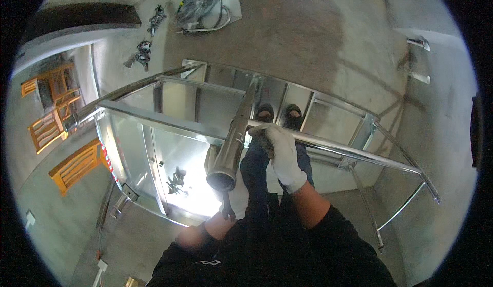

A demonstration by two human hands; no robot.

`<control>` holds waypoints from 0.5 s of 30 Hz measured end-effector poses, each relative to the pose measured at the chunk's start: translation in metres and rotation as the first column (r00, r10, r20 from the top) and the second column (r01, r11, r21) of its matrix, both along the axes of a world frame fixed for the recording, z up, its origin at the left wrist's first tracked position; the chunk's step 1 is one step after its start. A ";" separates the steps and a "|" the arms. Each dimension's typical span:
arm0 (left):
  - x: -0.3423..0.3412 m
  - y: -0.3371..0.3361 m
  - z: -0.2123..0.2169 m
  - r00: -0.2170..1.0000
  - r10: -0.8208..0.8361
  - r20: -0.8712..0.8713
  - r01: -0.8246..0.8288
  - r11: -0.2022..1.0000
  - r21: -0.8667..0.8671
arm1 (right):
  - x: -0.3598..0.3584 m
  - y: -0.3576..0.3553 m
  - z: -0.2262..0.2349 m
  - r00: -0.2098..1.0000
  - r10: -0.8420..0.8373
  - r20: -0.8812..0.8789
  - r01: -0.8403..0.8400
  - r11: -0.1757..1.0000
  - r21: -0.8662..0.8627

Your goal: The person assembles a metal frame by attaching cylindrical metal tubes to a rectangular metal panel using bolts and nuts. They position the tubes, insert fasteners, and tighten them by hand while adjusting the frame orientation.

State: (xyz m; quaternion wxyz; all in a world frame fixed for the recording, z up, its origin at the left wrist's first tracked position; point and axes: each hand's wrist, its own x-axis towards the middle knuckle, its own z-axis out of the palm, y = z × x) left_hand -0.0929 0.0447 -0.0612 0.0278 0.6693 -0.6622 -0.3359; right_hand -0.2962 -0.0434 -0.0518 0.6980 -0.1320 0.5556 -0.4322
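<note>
The gloved right hand [284, 153] is gripping the thin tube [354, 154], just beside where it is meeting the thick tube [228, 158]; the left hand [240, 198] is partly hiding behind the thick tube, so I cannot tell its grip

Left hand [240, 197] partly hidden behind a metal tube [231, 151], dark parts [177, 181] too small to identify, yellowish box [134, 282] cut off below
</note>
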 end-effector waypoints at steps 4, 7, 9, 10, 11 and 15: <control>-0.037 -0.026 0.014 0.949 0.272 -0.161 -0.295 0.944 -0.147 | 0.003 0.002 -0.008 0.999 -0.023 0.029 0.023 1.000 -0.005; -0.047 -0.039 0.025 0.904 0.399 -0.156 -0.415 0.905 -0.096 | 0.005 -0.001 -0.005 0.998 0.039 -0.048 -0.038 0.999 0.023; -0.040 -0.033 0.019 0.920 0.374 -0.115 -0.384 0.919 -0.092 | 0.001 -0.003 0.002 0.996 0.076 -0.046 -0.076 0.997 0.016; -0.032 -0.029 0.017 0.942 0.329 -0.070 -0.334 0.940 -0.069 | 0.001 -0.002 0.004 0.998 0.048 -0.029 -0.048 0.999 -0.007; -0.029 -0.026 0.016 0.959 0.282 -0.026 -0.283 0.958 -0.044 | -0.001 -0.002 0.006 0.999 0.050 -0.018 -0.050 0.999 -0.021; -0.041 -0.040 0.024 0.929 0.361 -0.085 -0.362 0.932 -0.006 | -0.004 0.002 0.001 0.997 0.050 0.064 -0.048 0.998 -0.034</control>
